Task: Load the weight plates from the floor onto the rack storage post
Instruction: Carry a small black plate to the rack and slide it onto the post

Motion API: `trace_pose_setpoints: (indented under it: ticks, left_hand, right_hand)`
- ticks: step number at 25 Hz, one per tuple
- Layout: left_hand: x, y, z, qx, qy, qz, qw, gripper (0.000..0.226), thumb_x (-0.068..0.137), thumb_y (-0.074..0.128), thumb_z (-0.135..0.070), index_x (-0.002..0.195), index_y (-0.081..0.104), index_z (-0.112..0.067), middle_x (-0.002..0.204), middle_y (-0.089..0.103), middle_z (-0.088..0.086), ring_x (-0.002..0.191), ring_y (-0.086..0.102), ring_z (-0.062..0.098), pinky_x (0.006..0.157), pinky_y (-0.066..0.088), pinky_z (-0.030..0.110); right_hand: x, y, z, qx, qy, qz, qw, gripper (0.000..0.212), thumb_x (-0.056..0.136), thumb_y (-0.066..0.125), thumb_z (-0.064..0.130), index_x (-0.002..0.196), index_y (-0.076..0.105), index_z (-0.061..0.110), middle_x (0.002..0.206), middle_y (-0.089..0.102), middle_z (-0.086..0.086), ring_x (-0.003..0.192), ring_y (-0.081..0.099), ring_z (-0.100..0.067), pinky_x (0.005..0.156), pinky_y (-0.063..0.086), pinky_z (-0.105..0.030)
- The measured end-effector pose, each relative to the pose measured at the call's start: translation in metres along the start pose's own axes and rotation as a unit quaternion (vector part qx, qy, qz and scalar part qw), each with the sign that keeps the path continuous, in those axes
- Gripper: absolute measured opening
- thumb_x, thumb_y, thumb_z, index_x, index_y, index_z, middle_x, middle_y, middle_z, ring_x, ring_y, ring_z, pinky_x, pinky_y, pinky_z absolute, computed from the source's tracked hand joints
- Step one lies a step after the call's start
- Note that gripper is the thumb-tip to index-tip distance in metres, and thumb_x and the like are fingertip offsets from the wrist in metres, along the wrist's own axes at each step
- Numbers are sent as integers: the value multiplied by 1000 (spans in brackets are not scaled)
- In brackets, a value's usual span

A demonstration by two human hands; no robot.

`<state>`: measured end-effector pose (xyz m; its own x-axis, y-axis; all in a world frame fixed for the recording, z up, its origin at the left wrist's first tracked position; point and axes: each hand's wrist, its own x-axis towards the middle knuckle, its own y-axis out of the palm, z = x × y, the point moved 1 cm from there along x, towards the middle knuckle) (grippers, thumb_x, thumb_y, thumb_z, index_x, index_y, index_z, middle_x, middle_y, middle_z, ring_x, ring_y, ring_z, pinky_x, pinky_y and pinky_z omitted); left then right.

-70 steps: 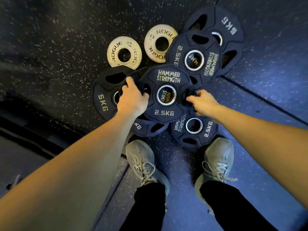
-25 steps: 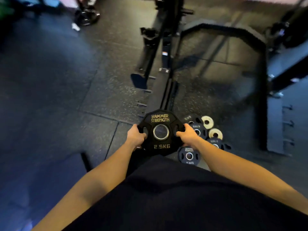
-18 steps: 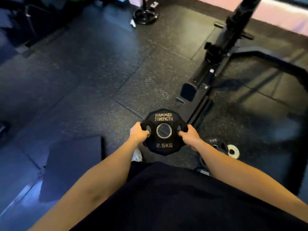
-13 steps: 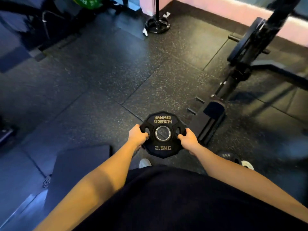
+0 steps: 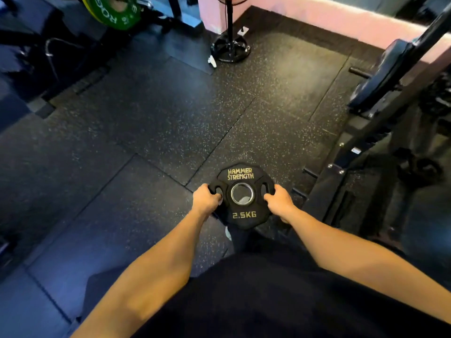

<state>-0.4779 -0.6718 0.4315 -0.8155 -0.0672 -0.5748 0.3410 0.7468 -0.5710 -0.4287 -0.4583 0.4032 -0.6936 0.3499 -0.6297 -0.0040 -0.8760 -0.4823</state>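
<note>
A black 2.5 kg plate (image 5: pixel 242 215) marked HAMMER STRENGTH hangs in front of my waist, face up towards me, above the floor. My left hand (image 5: pixel 204 198) grips its left handle slot and my right hand (image 5: pixel 278 201) grips the right one. The black rack (image 5: pixel 380 128) stands to the right, with a large dark plate (image 5: pixel 380 76) stored on it and a bare post (image 5: pixel 358 72) sticking out to the left. The other plates on the floor are out of view.
The floor is black speckled rubber matting (image 5: pixel 170 113). A fan stand with a round base (image 5: pixel 230 48) stands at the back by the pink wall. A green plate (image 5: pixel 112 11) leans among equipment at the back left.
The plate has been lifted off the pile on the floor and carried in both hands. The view has swung left and up; the rack now sits at the right, the floor plates gone from sight.
</note>
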Motion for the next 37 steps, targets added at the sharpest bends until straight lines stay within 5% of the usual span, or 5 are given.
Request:
trace_pose_setpoints:
  ticks: [5,10,18,24,37]
  left_hand:
    - [128,-37,-97,37,5,-8,999,37,86,64,-18,119,59,-2,118,65,14,111,60,30,89,48,33]
    - [226,-69,-191,27,7,-5,1000,34,88,62,-14,119,57,-2,116,63,13,108,61,32,71,55,32]
    - [460,-94,-314,25,10,47,999,24,79,66,-15,99,57,-4,106,65,20,92,66,38,75,57,53]
    - [590,-151,-462,115,75,55,989,31,86,62,-17,110,59,2,113,64,21,107,61,36,86,51,37]
    - [872,-131,-742,51,64,109,991,23,84,60,-10,107,59,-9,103,65,14,92,67,36,69,59,51]
  right_hand:
    - [124,-26,110,-3,12,15,1000,32,92,52,18,123,54,14,120,60,-13,107,57,-34,89,49,-42]
    - [214,-62,210,2,-3,21,1000,28,92,51,17,119,55,14,116,61,-14,102,58,-34,78,47,-39]
    - [401,-92,349,50,26,-8,998,20,92,47,10,109,56,13,100,62,-12,84,58,-29,63,48,-36]
    - [513,-129,479,94,44,-51,993,14,90,48,9,100,56,15,90,59,-9,82,59,-28,64,51,-38]
    - [835,-273,652,54,53,-61,995,7,87,57,14,94,54,12,97,58,-11,92,55,-25,76,41,-32]
